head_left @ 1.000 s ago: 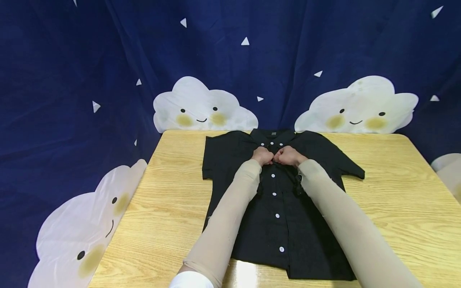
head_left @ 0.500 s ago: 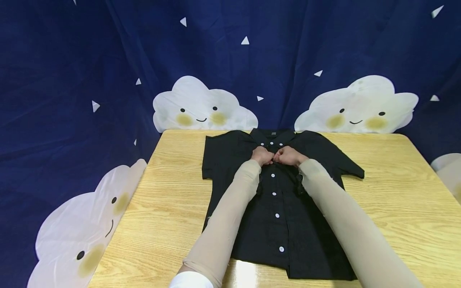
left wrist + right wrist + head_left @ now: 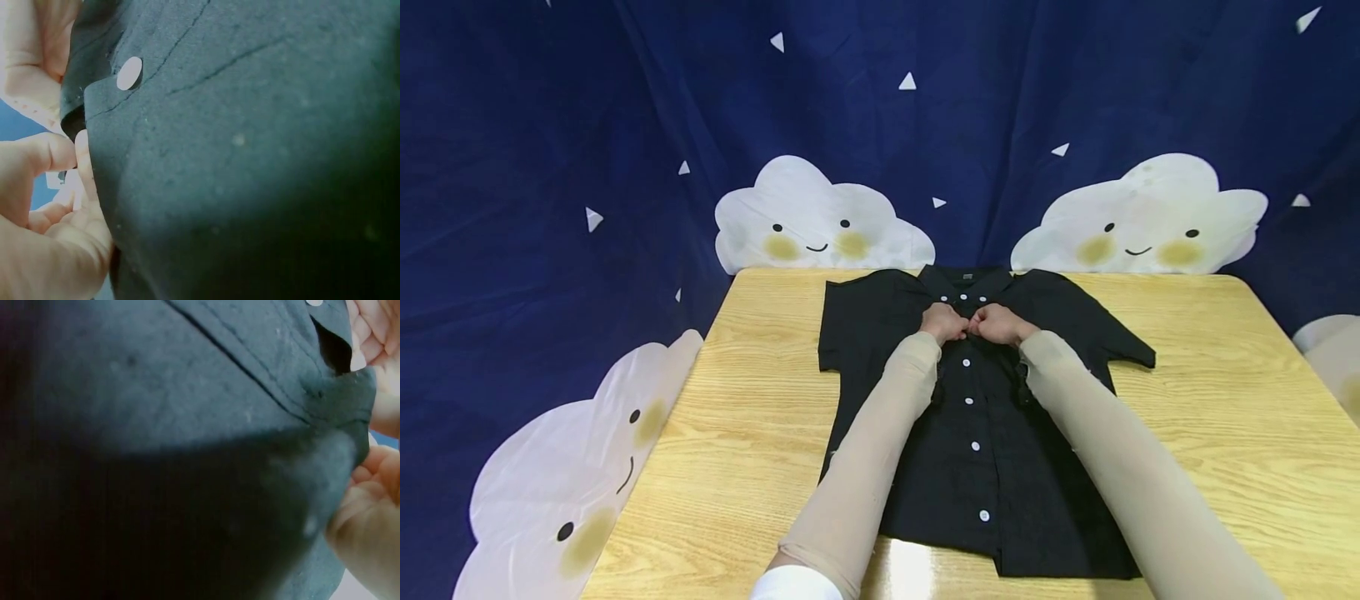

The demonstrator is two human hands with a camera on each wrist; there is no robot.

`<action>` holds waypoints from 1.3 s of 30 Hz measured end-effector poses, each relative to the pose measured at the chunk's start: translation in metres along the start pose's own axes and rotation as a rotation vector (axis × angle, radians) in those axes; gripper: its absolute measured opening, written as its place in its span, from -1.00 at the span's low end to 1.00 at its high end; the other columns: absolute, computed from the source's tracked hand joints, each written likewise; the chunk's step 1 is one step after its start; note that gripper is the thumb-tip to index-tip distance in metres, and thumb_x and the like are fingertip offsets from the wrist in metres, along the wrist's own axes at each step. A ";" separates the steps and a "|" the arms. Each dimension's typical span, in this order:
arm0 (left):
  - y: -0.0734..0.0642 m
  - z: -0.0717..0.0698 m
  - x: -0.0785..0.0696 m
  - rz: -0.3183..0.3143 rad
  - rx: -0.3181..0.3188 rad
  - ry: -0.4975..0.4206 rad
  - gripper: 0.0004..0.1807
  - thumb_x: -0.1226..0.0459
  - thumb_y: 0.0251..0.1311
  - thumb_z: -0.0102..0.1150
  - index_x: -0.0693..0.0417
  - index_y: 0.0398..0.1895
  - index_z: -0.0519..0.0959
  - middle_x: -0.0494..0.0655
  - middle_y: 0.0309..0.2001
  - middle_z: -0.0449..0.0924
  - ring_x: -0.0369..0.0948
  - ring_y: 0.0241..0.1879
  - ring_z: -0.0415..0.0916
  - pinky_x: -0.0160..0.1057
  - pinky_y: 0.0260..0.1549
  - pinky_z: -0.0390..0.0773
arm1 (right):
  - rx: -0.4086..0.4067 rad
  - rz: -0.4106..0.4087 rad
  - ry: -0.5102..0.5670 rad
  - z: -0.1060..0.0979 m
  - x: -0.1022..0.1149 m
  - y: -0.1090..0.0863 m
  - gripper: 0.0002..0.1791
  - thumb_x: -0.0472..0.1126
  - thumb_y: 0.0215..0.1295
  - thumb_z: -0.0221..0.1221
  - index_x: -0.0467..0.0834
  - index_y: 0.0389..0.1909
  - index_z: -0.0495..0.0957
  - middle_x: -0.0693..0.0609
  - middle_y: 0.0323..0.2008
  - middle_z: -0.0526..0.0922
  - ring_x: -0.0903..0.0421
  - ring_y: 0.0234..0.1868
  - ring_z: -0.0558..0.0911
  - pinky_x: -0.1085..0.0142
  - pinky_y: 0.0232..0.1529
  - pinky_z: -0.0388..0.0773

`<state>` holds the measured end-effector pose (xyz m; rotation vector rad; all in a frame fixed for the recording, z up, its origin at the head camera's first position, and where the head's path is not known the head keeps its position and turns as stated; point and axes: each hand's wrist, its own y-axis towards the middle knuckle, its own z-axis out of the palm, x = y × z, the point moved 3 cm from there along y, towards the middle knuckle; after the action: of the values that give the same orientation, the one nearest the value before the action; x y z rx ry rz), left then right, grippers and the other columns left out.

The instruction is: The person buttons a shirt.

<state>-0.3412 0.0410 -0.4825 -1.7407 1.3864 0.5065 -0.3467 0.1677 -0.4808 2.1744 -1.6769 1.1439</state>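
Note:
A black short-sleeved shirt (image 3: pixel 940 467) lies front up, its collar at the far side, with a row of white buttons (image 3: pixel 968 401) down the front. My left hand (image 3: pixel 945 322) and right hand (image 3: pixel 1000 324) meet on the front strip just below the collar, both pinching its cloth. In the left wrist view, the left thumb and fingers (image 3: pixel 47 153) hold the shirt edge below a white button (image 3: pixel 130 74). In the right wrist view, the right hand (image 3: pixel 372 500) grips a raised fold of cloth. The fingers hide the button and buttonhole there, if any.
The shirt lies on a light wooden table (image 3: pixel 752 400). Behind it hangs a dark blue curtain (image 3: pixel 850 92) with white triangles and smiling clouds (image 3: pixel 820 221). Beige sleeves (image 3: pixel 872 467) cover both forearms, which cross over the shirt's lower part.
Both hands stay at the same place on the shirt front, with hardly any finger movement. The whole head view has shifted very slightly.

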 end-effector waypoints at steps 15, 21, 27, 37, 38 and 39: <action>0.007 0.002 0.008 -0.021 0.030 -0.189 -0.94 0.39 0.08 0.27 0.15 -0.47 0.57 -0.07 -0.57 0.59 -0.29 -0.60 0.55 -0.37 -0.51 0.54 | 0.012 -0.025 -0.008 0.001 -0.002 0.006 -0.84 -0.26 0.17 0.01 -0.20 -0.53 0.49 -0.06 -0.47 0.46 0.01 -0.40 0.44 0.25 -0.32 0.33; 0.010 0.003 0.009 -0.001 0.044 -0.179 -0.87 0.44 0.04 0.29 0.17 -0.42 0.50 -0.02 -0.55 0.56 -0.24 -0.57 0.59 -0.34 -0.53 0.55 | 0.016 0.045 -0.021 0.001 0.004 0.001 -0.79 -0.26 0.24 -0.05 -0.17 -0.57 0.39 0.00 -0.54 0.38 0.07 -0.47 0.39 0.30 -0.38 0.29; 0.005 0.002 0.007 0.015 0.045 -0.151 -0.79 0.47 0.02 0.33 0.12 -0.48 0.45 -0.08 -0.60 0.53 -0.31 -0.64 0.53 -0.42 -0.60 0.48 | 0.013 0.058 0.000 -0.001 0.006 0.000 -0.74 -0.30 0.21 -0.02 -0.09 -0.68 0.32 0.08 -0.65 0.32 0.13 -0.58 0.34 0.34 -0.45 0.26; 0.004 -0.001 0.008 0.045 0.017 -0.103 -0.78 0.46 -0.01 0.34 0.12 -0.49 0.44 -0.08 -0.66 0.51 -0.33 -0.73 0.48 -0.43 -0.66 0.47 | 0.001 0.042 0.027 0.000 0.006 -0.001 -0.78 -0.32 0.20 -0.02 -0.15 -0.63 0.39 0.08 -0.62 0.36 0.14 -0.55 0.35 0.35 -0.44 0.26; 0.004 -0.001 0.008 0.047 0.011 -0.093 -0.78 0.45 0.00 0.34 0.12 -0.49 0.44 -0.09 -0.68 0.51 -0.33 -0.74 0.47 -0.43 -0.66 0.46 | -0.009 0.037 0.033 0.001 0.006 -0.001 -0.82 -0.34 0.20 -0.03 -0.20 -0.57 0.43 0.06 -0.58 0.40 0.12 -0.50 0.38 0.35 -0.41 0.28; 0.004 -0.001 0.009 0.049 0.000 -0.079 -0.79 0.44 0.01 0.34 0.11 -0.49 0.45 -0.10 -0.69 0.51 -0.34 -0.75 0.46 -0.43 -0.66 0.44 | -0.020 0.031 0.041 0.001 0.006 -0.002 -0.85 -0.36 0.20 -0.04 -0.24 -0.51 0.46 0.03 -0.53 0.43 0.11 -0.46 0.40 0.35 -0.38 0.29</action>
<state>-0.3424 0.0344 -0.4899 -1.6717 1.3764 0.5957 -0.3440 0.1633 -0.4777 2.1052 -1.7041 1.1660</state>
